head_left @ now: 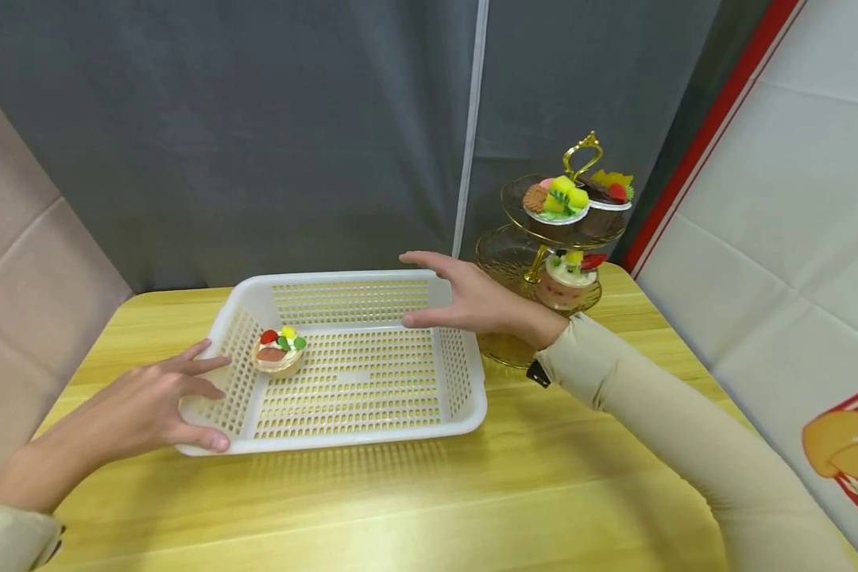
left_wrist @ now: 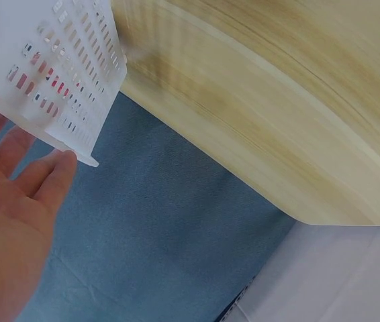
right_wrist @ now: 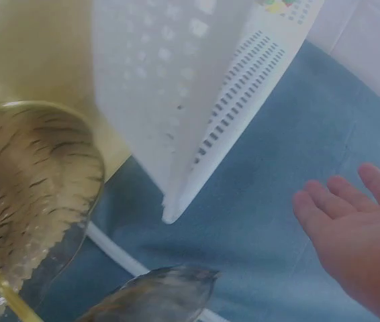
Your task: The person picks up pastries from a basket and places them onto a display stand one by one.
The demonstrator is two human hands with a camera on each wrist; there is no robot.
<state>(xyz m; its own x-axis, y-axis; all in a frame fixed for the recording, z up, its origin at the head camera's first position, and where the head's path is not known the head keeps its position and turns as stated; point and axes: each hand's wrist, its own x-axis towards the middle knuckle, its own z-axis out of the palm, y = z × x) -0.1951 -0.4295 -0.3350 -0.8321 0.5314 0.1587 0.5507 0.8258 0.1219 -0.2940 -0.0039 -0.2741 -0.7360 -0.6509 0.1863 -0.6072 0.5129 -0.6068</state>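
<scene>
A white perforated plastic basket [head_left: 350,443] stands on the table with one toy tart [head_left: 277,354], topped with red, yellow and green pieces, near its left wall. My left hand [head_left: 159,401] lies at the basket's left rim with its fingers spread; in the left wrist view the fingertips [left_wrist: 68,161] meet the rim. Over the basket's back right corner hovers my right hand [head_left: 475,298], thumb and fingers apart, holding nothing. To its right is a gold-trimmed tiered stand [head_left: 511,246] with several toy desserts, partly hidden by the right wrist.
On the stand's upper tier sit a fruit-topped cup [head_left: 556,200] and a chocolate cup [head_left: 608,195]; a cream cup [head_left: 566,282] sits lower. Grey curtain [head_left: 293,135] hangs behind the wooden table [head_left: 400,508]. White panels flank both sides.
</scene>
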